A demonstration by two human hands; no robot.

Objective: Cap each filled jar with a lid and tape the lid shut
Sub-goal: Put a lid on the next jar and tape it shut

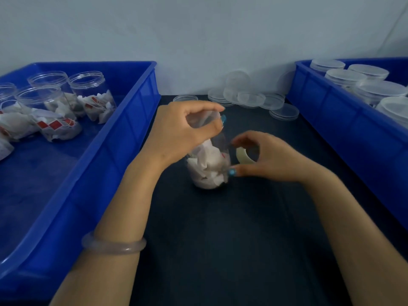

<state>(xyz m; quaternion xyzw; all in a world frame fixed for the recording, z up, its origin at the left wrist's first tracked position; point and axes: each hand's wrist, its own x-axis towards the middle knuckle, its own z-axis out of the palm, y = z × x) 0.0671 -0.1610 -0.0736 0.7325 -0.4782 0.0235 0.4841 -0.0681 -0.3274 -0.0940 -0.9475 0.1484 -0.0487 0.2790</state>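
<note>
The left hand (183, 131) has its grip round the jar (207, 168) top, the right hand (271, 157) pinches the tape roll (241, 156) alongside; loose lids (249, 98) behind, blue bins (106, 151) flanking the table (220, 239).

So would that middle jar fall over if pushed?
Probably: the jar is tall and looks light, holding only tea bags. Its clear plastic likely feels slippery. The left hand gripping its top should steady it.
</note>
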